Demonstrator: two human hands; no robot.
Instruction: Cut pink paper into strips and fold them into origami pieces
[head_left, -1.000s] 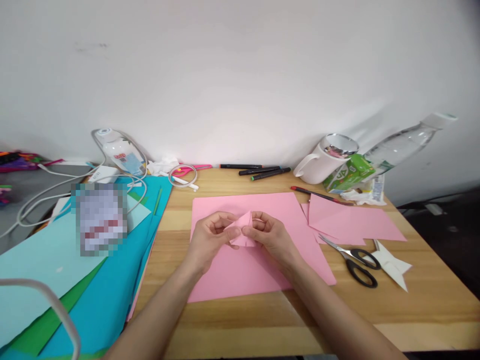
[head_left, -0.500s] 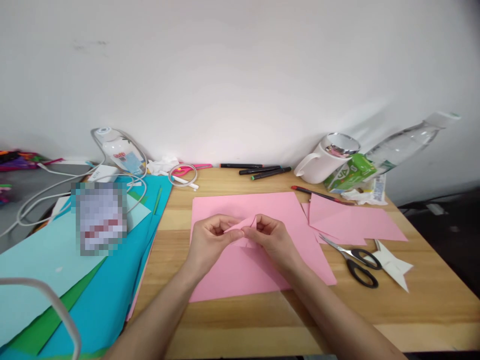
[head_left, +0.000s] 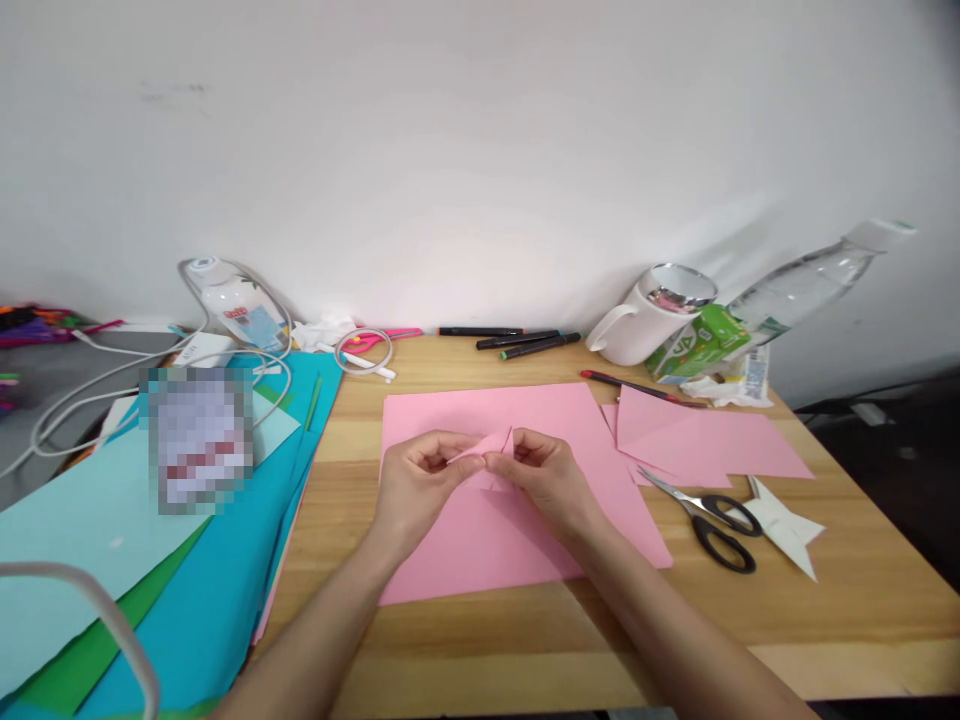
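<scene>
Both hands pinch a small folded piece of pink paper [head_left: 495, 441] above a large pink sheet [head_left: 450, 555] that lies flat on the table. My left hand [head_left: 421, 480] grips the paper's left side between thumb and fingers. On its right side my right hand [head_left: 544, 478] does the same, and the two thumb tips almost meet at the near edge. The fingers hide much of the folds. To the right lie scissors [head_left: 709, 515] with black handles, blades slightly apart, touching or overlapping a white star-shaped paper [head_left: 787, 522].
Pink paper offcuts [head_left: 697, 440] lie right of the sheet. Behind stand a white mug [head_left: 637, 325], a green carton [head_left: 694, 345] and a clear bottle [head_left: 810, 285]. Several markers [head_left: 480, 331] rest by the wall. Coloured sheets [head_left: 225, 590], a blurred-out object [head_left: 199, 440] and cables fill the left.
Almost nothing differs. The camera view has shifted very slightly, and both hands keep their pinch on the folded pink paper in the same place.
</scene>
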